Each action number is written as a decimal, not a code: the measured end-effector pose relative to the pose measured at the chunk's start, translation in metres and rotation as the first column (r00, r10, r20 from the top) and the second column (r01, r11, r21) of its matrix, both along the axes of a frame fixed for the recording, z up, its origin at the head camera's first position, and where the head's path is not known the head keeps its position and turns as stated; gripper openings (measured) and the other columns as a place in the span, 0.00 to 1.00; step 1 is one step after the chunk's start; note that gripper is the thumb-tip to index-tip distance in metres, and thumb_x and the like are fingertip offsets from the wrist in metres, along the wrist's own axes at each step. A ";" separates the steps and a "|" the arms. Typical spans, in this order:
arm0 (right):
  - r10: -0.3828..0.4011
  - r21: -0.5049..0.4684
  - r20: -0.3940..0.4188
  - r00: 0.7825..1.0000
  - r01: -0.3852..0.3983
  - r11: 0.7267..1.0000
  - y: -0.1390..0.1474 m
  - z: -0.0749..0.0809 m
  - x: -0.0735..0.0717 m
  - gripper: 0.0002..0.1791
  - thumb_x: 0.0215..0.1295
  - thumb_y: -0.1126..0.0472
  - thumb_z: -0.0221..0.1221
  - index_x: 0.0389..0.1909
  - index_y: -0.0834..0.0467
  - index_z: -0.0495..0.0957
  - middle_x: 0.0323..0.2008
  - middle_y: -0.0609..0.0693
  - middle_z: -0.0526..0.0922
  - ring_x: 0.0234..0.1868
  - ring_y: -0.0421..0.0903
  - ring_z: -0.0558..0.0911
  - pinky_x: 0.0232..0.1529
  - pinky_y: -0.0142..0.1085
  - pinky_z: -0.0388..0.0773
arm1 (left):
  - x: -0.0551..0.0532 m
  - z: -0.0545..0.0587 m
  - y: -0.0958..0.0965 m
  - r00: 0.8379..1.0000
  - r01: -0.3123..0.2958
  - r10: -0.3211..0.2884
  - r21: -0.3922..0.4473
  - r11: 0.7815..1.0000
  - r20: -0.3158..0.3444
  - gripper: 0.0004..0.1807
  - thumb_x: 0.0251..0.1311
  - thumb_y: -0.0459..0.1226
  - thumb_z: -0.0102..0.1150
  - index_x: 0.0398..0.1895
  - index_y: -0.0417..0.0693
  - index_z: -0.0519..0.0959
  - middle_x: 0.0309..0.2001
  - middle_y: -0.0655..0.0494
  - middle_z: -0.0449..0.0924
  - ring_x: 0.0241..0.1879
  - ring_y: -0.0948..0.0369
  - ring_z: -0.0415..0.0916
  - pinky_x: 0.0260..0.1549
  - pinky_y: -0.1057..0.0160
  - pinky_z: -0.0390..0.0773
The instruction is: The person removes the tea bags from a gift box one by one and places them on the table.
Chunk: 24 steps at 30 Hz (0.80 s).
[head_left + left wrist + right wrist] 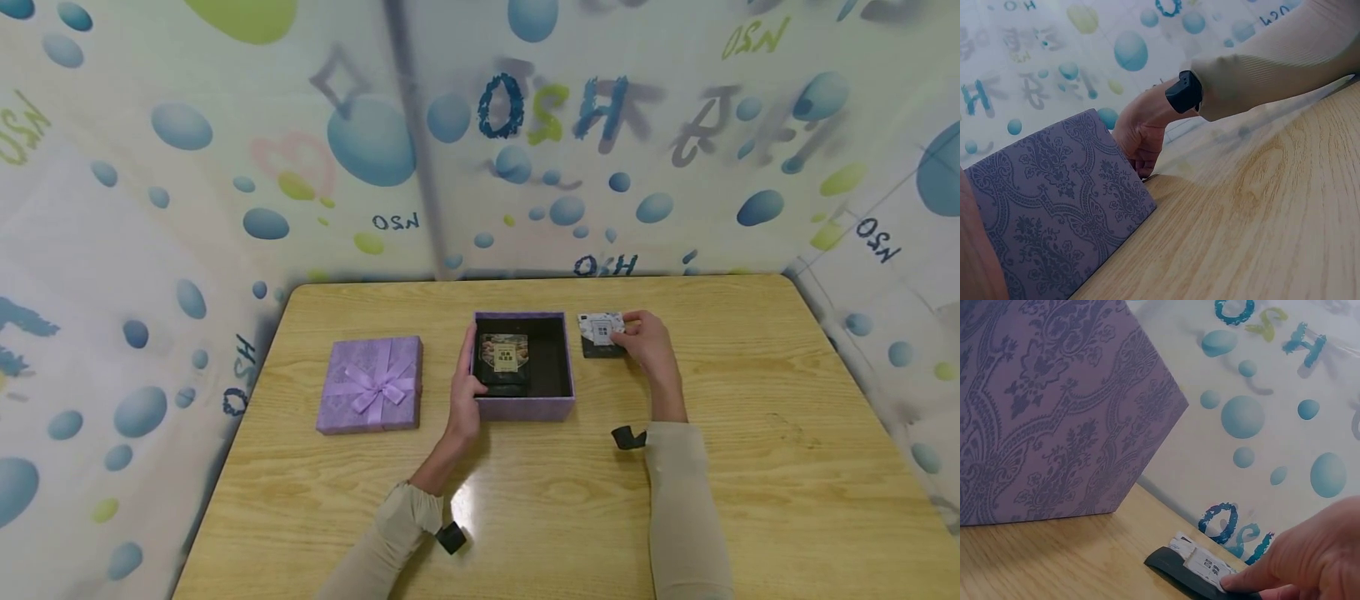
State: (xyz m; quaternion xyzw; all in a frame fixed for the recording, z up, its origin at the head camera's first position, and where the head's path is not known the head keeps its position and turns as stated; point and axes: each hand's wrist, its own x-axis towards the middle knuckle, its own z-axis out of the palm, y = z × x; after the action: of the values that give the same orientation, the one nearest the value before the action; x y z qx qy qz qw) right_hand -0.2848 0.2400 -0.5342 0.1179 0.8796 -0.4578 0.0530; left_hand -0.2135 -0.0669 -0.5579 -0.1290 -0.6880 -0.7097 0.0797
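Observation:
A purple patterned gift box (525,409) stands on the table without its lid, dark inside. My left hand (464,400) grips its left wall, thumb over the near left corner. Inside, toward the left, lies a black packet with a floral label (505,357). To the right of the box, my right hand (651,346) pinches the right edge of a black and white packet (600,333) at the tabletop. In the right wrist view the thumb presses on this packet's pale label (1209,565).
The purple lid (371,385) with a ribbon bow lies left of the box. The wooden table (570,517) backs onto a printed curtain (450,192) with blue spots. Each wrist wears a small black camera, one by the right sleeve (628,437).

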 end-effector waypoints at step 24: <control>-0.010 0.101 0.074 0.997 0.002 0.995 -0.002 0.000 0.001 0.34 0.76 0.58 0.57 0.74 0.72 0.60 0.59 0.71 0.74 0.52 0.60 0.77 0.49 0.48 0.76 | 0.000 -0.001 0.000 1.000 0.007 -0.007 0.002 1.000 -0.022 0.46 0.57 0.24 0.29 0.86 0.44 0.47 0.85 0.49 0.44 0.83 0.52 0.38 0.52 0.48 0.61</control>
State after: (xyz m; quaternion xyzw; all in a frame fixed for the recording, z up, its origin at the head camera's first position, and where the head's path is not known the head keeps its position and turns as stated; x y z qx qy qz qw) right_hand -0.2835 0.2377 -0.5339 0.1401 0.8987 -0.4082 0.0784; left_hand -0.2131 -0.0673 -0.5587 -0.1390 -0.6860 -0.7091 0.0850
